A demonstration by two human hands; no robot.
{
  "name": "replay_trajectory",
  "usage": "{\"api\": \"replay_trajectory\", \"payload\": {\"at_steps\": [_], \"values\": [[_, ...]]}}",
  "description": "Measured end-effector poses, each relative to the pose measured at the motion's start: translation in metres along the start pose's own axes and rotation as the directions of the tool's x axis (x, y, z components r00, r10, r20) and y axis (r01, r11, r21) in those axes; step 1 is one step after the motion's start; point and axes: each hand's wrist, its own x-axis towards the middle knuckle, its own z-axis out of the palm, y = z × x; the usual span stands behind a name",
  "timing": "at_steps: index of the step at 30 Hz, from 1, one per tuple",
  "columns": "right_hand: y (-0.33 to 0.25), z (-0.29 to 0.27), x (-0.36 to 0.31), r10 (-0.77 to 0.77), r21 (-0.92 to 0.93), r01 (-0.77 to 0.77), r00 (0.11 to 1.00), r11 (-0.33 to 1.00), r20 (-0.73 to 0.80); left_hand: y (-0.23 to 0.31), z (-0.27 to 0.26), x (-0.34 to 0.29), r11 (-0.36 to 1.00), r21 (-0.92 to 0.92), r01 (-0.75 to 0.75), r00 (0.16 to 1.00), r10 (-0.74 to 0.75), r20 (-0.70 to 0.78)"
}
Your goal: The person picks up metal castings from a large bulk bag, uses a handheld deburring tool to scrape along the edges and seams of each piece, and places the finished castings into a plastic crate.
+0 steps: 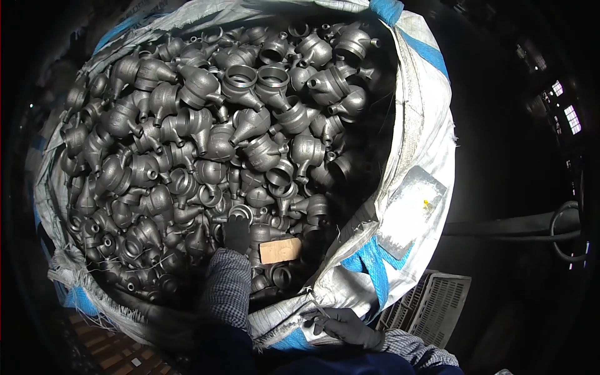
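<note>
ideally, i'd seat the left hand squarely around the metal fitting, near centre, clear of neighbouring castings. right hand touches the bag's near rim; whether either grips, i can't tell.

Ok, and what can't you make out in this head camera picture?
All in the head view:
- Left hand's fingertips: hidden behind the glove's back, so its hold on the round-rimmed metal part is unclear.
- Bag's bottom: covered by the piled metal parts.
- Grey crate's near side: cut off by the bag.
- Far right background: mostly lost in darkness.
</note>
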Motion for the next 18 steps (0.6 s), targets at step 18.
{"api": "replay_trajectory", "payload": {"at_steps": [18], "values": [[-0.029,0.057,-0.010,-0.381,-0.373,0.283,0.898,0.883,-0.221,0.092,-0.106,-0.280,-0.630,-0.716,0.300,0.945,0.092,0.314]]}}
